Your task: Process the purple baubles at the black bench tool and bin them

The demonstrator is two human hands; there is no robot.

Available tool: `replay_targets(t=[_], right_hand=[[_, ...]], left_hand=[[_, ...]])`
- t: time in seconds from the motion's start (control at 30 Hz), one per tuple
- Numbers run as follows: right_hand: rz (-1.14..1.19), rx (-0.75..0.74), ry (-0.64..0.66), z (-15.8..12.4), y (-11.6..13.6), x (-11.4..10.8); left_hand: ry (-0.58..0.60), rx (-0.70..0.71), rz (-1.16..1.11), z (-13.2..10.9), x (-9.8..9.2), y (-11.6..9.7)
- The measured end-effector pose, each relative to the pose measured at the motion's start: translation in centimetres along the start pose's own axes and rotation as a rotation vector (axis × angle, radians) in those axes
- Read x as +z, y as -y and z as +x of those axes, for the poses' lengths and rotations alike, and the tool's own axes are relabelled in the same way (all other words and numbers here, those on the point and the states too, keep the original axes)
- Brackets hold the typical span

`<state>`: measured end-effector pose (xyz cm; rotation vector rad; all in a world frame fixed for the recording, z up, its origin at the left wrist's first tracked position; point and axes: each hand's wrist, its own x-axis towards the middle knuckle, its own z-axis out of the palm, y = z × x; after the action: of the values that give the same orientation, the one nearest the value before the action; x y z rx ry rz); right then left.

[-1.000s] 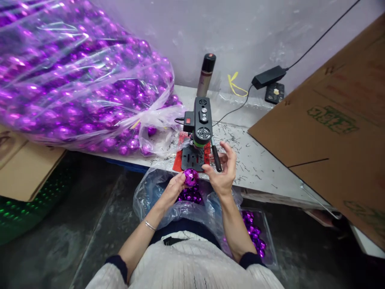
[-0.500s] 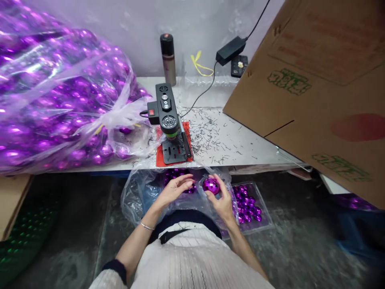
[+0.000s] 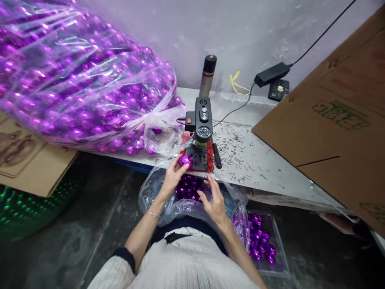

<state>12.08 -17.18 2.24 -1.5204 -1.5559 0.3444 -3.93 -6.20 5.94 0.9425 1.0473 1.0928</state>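
My left hand (image 3: 173,175) is closed on a shiny purple mirrored ball (image 3: 186,161), held over the front of a small drill press's base plate (image 3: 197,159). The black drill press (image 3: 203,120) stands on a red mat (image 3: 209,159), with its lever handle (image 3: 216,155) on the right. My right hand (image 3: 214,200) is open, fingers apart, with nothing in it. It hovers over an open clear plastic bag (image 3: 159,184) at my lap. Several purple balls (image 3: 189,187) lie in that bag, between my hands.
A huge tied bag of purple balls (image 3: 99,88) fills the left of the table (image 3: 255,156). Black shavings litter the tabletop. A cardboard box (image 3: 333,120) leans in on the right. Behind stand a spray can (image 3: 207,76) and a power adapter (image 3: 272,74). A clear tray (image 3: 281,245) holds more balls.
The purple ball has passed from my right hand to my left and moved up to the drill press base. My right hand is now empty. The view has shifted left.
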Motion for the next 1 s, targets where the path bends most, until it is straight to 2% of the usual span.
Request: replay_targets(t=[0.07, 0.13, 0.23, 0.4, 0.63, 1.0], right_hand=[[0.027, 0.071, -0.007, -0.6, -0.2, -0.1], [0.042, 0.121, -0.020, -1.2, -0.5, -0.2], [0.054, 0.161, -0.030, -1.9, -1.0, -0.3], [0.062, 0.193, -0.027, -2.4, -1.6, -0.1], [0.095, 0.199, 0.019, -2.4, -1.4, 0.1], [0.078, 0.171, 0.010, -2.5, -1.5, 0.1]], left_hand=[[-0.041, 0.125, 0.098, 2.2, -0.2, -0.3], [-0.028, 0.188, 0.174, 4.0, -0.1, -0.3], [0.015, 0.261, 0.249, 5.3, 0.2, -0.4], [0.060, 0.302, 0.318, 5.3, 0.4, -0.4], [0.038, 0.296, 0.337, 5.5, 0.4, -0.4], [0.035, 0.268, 0.308, 5.3, 0.5, -0.8]])
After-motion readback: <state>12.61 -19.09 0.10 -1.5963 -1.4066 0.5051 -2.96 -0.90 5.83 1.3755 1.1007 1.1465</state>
